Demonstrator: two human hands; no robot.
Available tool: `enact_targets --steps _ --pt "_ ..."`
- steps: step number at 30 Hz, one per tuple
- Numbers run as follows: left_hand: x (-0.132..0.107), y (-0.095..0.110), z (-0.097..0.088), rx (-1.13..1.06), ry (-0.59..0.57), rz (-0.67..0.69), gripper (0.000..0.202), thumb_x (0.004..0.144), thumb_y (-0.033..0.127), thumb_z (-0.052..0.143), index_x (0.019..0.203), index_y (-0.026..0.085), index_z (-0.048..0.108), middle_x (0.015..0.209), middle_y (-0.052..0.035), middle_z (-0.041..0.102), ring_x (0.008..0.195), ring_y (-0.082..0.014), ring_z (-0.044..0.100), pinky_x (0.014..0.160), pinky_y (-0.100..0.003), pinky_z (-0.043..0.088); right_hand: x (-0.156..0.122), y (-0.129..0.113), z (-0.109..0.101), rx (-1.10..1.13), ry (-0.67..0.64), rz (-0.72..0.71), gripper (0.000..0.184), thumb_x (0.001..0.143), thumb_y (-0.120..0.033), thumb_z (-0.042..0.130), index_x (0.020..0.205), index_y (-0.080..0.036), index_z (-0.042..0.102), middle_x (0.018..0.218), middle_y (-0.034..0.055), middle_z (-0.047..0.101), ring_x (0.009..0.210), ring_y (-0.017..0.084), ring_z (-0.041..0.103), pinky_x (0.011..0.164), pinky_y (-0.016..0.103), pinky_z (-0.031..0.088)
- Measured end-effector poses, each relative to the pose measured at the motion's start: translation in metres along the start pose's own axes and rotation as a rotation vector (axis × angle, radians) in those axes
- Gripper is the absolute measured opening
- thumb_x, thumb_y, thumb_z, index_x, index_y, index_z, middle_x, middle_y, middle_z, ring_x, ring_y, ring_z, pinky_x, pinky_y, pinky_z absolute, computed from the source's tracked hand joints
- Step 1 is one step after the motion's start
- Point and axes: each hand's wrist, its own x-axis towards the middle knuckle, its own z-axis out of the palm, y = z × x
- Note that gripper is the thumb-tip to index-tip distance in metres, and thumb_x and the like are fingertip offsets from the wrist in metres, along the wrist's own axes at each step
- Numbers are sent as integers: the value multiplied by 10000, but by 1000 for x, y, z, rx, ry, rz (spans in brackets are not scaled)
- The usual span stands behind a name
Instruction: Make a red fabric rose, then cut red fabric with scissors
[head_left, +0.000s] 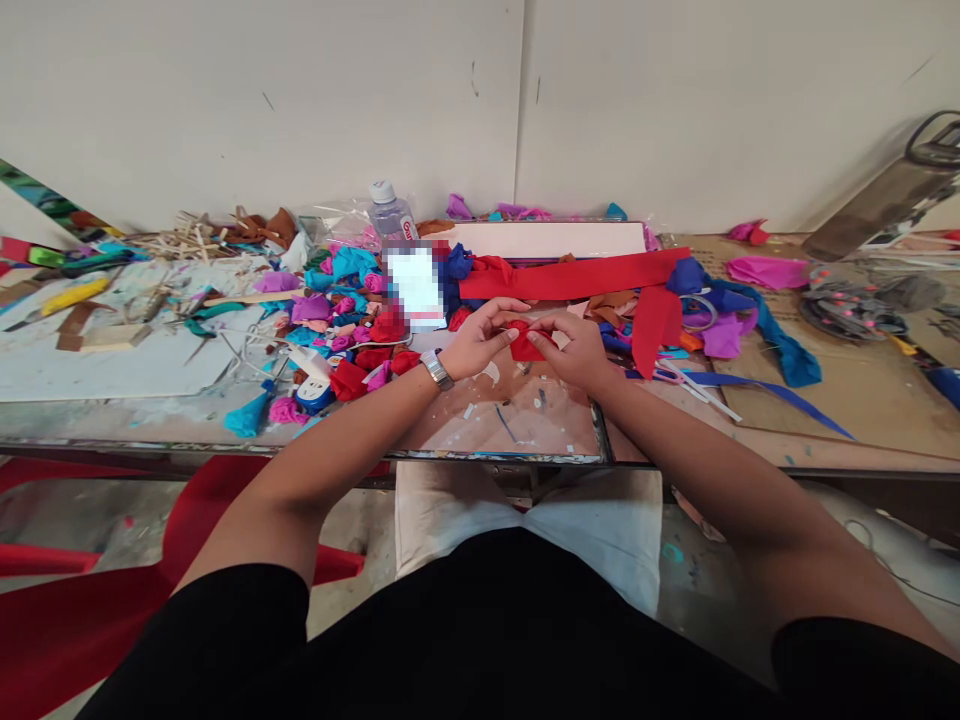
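A red label is seen on the bottle (391,215) beyond the left hand (474,340), but its writing cannot be read. A small red piece (525,343) is pinched by both hands, with the right hand (574,350) closed on its other side, just above the table (862,400). Bare room is left between the hands and the near table edge. Scraps (352,330) are crowded left of the left hand. Both forearms are stretched forward, with the fingers curled inward.
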Motion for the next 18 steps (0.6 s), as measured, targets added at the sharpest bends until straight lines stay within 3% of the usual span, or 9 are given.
enact_targets --steps 7,13,18 --pt "0 1 1 -6 -50 4 522 989 470 770 1422 234 602 1354 -135 764 1268 -252 737 1145 -422 526 1 0 0 -5 19 26 398 990 -635 663 912 -252 740 883 50 805 780 241 711 746 406 538" --pt "-1 -5 4 54 -6 12 535 964 464 802 1418 233 639 1513 -156 672 1390 -282 674 1129 -415 552 1 -3 1 -4 5 32 366 985 -612 680 904 -259 725 931 62 811 847 262 725 799 433 559" --pt "0 -5 3 32 -24 30 491 997 458 764 1414 233 635 1489 -157 689 1416 -277 662 1186 -433 523 0 -1 2 7 3 13 342 986 -599 693 941 -263 736 951 58 815 861 262 735 819 438 570"
